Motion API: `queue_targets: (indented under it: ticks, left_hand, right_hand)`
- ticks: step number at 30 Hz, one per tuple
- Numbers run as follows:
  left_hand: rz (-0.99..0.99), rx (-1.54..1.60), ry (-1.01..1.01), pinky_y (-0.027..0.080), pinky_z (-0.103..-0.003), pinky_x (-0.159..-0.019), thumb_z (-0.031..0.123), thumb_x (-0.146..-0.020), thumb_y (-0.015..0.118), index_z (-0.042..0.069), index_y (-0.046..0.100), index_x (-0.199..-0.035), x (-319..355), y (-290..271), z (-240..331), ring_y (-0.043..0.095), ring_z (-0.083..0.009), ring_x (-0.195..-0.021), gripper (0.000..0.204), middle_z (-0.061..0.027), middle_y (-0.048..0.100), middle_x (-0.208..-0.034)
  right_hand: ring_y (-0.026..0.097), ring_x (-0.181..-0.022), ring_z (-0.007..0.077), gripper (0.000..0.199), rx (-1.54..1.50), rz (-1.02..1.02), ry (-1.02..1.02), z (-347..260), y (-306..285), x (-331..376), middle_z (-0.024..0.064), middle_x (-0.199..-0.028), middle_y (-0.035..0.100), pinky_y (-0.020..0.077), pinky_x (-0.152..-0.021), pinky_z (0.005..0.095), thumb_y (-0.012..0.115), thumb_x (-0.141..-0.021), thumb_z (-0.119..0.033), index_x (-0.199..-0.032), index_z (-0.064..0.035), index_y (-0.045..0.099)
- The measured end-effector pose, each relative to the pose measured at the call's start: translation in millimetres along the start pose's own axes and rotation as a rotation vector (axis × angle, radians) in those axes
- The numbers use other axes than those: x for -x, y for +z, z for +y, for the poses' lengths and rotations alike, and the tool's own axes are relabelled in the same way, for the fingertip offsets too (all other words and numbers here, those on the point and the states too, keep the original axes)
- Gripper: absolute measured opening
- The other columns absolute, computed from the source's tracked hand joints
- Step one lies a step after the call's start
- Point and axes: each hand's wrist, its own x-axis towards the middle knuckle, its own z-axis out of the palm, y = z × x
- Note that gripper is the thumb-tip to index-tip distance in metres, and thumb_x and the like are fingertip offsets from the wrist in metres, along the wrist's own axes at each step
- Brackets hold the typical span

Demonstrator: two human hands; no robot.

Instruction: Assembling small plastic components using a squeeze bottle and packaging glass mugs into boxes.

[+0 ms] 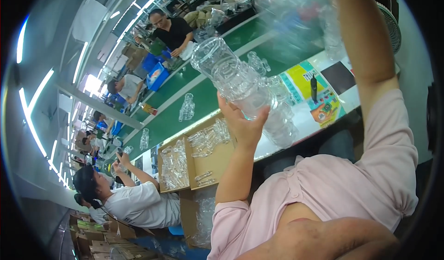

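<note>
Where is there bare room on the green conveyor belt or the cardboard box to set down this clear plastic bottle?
The green conveyor belt lies bare between the lone clear plastic piece and the clear plastic bottle in the left hand. The open cardboard box has bare board near its right edge; its left half is crowded with clear pieces.

An open brown cardboard box (213,160) sits at the near edge of the green table (185,102), its flaps spread flat. A colourful printed sheet (319,91) in yellow, teal and orange lies on the table's white edge, with a dark rectangular sheet (339,77) just beside it. Blue crates (157,77) stand across the table. Stacked cardboard cartons (99,241) fill the lower left corner.
</note>
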Motion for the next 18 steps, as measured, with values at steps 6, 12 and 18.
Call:
queue_targets:
  ticks: [6,12,18]
  left_hand:
    - [0.053,-0.082,0.037,0.029,-0.040,-0.103,0.011,-0.052,0.083,-0.004,0.002,-0.135,11,-15,-17,0.033,-0.0298,-0.122,0.117,-0.0205,0.025,-0.132]
    - [-0.011,-0.518,-0.038,0.030,-0.039,-0.099,0.018,-0.054,0.082,0.000,0.009,-0.133,29,-16,-40,0.036,-0.0261,-0.116,0.109,-0.0159,0.031,-0.127]
    - [-0.012,-0.602,0.002,0.032,-0.038,-0.098,0.012,-0.053,0.082,0.000,0.007,-0.135,29,-13,-31,0.036,-0.0264,-0.116,0.111,-0.0161,0.030,-0.127]
  right_hand:
    - [0.061,-0.086,0.0273,0.058,0.262,-0.776,0.179,6,68,111,0.0133,-0.093,0.063,0.0493,-0.072,0.0351,0.066,-0.074,-0.041,-0.115,-0.0033,0.050]
    - [0.061,-0.083,0.0292,0.066,0.108,-0.664,0.169,19,86,124,0.0123,-0.094,0.063,0.0476,-0.074,0.0355,0.074,-0.067,-0.034,-0.116,-0.0018,0.045]
    - [0.061,-0.085,0.0214,0.061,0.046,-0.616,0.153,7,73,118,0.0101,-0.092,0.062,0.0478,-0.073,0.0302,0.075,-0.067,-0.031,-0.113,-0.0023,0.047]
